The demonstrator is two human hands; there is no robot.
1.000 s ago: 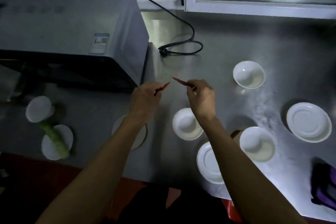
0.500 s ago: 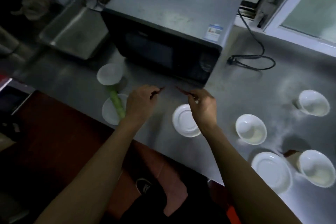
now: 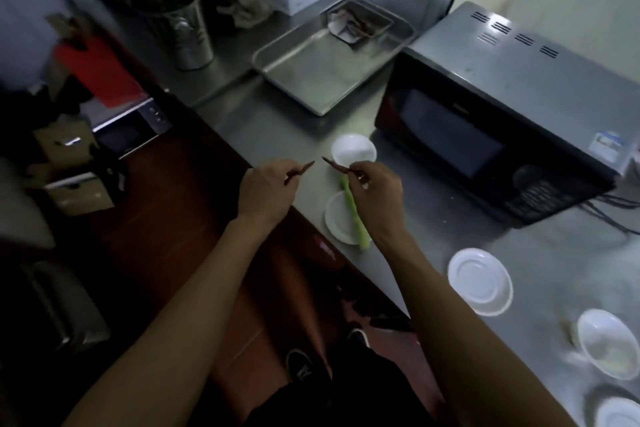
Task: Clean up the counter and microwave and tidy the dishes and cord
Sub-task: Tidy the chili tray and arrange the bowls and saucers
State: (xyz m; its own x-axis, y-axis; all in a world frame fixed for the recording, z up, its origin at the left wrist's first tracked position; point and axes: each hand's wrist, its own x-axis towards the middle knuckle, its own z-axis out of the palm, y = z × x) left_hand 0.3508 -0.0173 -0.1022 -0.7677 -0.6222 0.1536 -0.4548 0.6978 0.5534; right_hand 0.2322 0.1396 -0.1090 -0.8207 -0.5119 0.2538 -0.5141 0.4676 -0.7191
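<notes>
Metal cup (image 3: 176,24): upright at the far left of the counter (image 3: 467,236)
Tray (image 3: 311,80): beside the microwave, scraps in its far corner
Left hand (image 3: 266,192): fingers curled, pinching a red chilli piece (image 3: 304,168), tip pointing right
Right hand (image 3: 375,196): fingers curled, pinching a second chilli piece (image 3: 334,164), tip pointing left, tips near but apart
Green stalk (image 3: 355,215): lying across a white plate (image 3: 337,222), under the right hand
Microwave (image 3: 502,121): door closed, on the counter at right
Cord (image 3: 620,208): loose behind the microwave's right end

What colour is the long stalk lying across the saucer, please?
Pale green stalk, seen in the head view.
</notes>
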